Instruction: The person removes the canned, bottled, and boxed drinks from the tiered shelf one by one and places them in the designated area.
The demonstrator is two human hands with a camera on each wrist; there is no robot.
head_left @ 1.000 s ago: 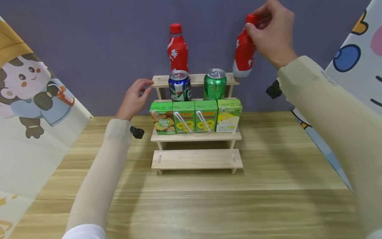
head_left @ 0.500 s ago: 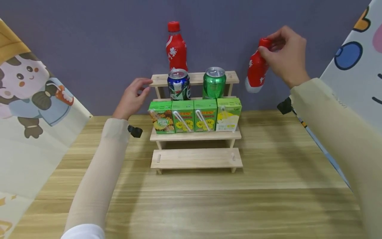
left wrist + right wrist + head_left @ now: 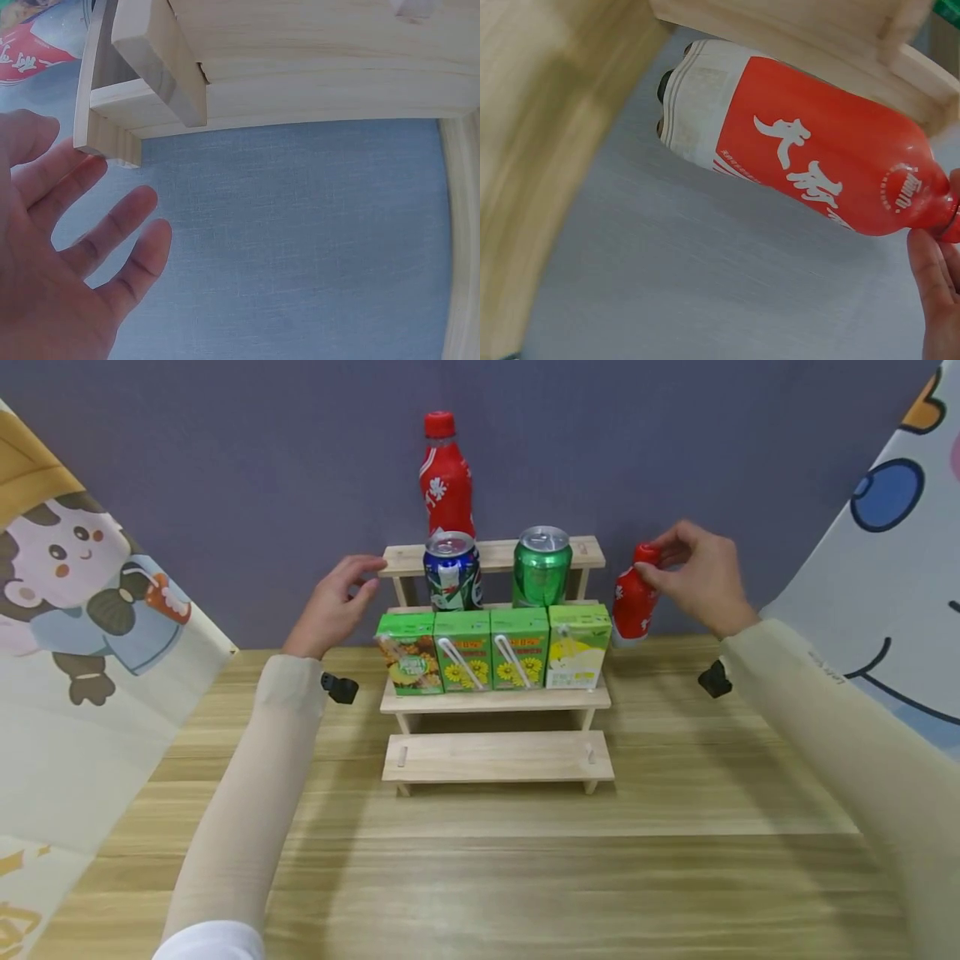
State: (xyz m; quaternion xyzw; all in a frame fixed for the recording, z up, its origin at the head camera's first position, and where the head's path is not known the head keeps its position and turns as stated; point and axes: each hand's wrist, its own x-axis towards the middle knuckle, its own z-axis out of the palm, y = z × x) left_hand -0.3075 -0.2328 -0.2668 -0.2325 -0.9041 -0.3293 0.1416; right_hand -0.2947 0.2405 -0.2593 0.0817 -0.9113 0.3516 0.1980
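Note:
My right hand (image 3: 699,575) pinches a red soda bottle (image 3: 633,602) by its cap and neck, just right of the wooden tiered shelf (image 3: 498,758). In the right wrist view the bottle (image 3: 810,146) has a red label with white lettering and a pale base. My left hand (image 3: 337,602) is at the left end of the top tier, fingers loosely extended; in the left wrist view a fingertip of this hand (image 3: 67,247) touches the shelf's wooden end (image 3: 112,135). A second red bottle (image 3: 447,485) stands upright on the top tier.
A blue can (image 3: 452,572) and a green can (image 3: 542,568) stand one tier below the top. Several green and yellow juice boxes (image 3: 491,652) line the tier in front. Behind rises a grey-blue wall (image 3: 300,468); cartoon panels (image 3: 97,577) flank the wooden table (image 3: 480,893).
My right hand has lowered the red bottle from the top tier's right end, swinging out to the right, down beside the shelf. The left hand has stayed in place.

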